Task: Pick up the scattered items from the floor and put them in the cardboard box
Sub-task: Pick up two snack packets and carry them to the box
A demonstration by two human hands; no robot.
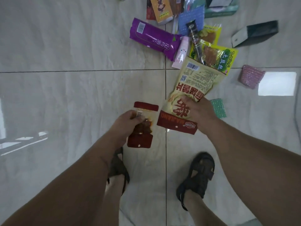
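My left hand (128, 119) grips a small red snack packet (141, 132) with a clear window, held above the floor. A large yellow snack bag (190, 88) with a red bottom edge is in the grip of my right hand (198, 110). Ahead on the tiles lie a purple packet (153, 38), a pale pink tube (181, 53), two yellow-green snack packets (218, 57), a blue card (190, 20) and an orange box (161, 8). No cardboard box is in view.
A dark grey open box (255, 32) lies at the right. A pink bubble-wrap pouch (250, 76) and a green one (219, 108) lie near my right hand. My two sandalled feet (197, 176) stand on the glossy tiled floor (65, 95).
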